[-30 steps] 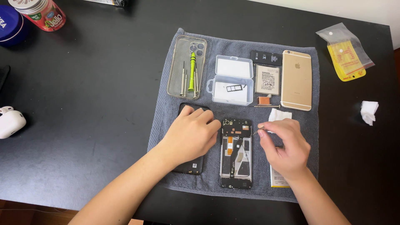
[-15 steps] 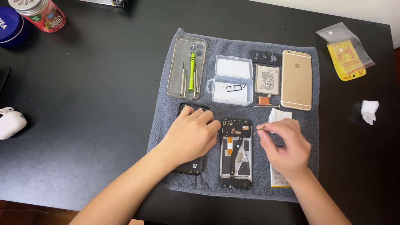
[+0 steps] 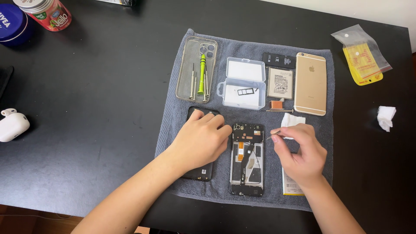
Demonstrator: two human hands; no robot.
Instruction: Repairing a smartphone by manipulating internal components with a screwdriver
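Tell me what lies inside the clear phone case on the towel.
Inside the clear phone case lie a green-handled screwdriver and thin metal tools. Nothing covers them, though their tips are too small to tell apart.

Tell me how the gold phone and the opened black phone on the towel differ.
The gold phone is closed, showing its smooth back; the opened black phone is stripped, showing its inner parts. The gold phone lies untouched at the towel's far edge; the black one lies between both hands. Both lie flat, lengthwise.

**A home desk turned phone-repair bench**

A grey towel [image 3: 173,125] covers a black desk [image 3: 86,130] under both hands. Beyond the fingers lie screwdrivers [image 3: 199,80], a parts box [image 3: 242,82] and a gold phone [image 3: 310,83]; far left sit household jars [image 3: 47,13] and an earbud case [image 3: 12,125].
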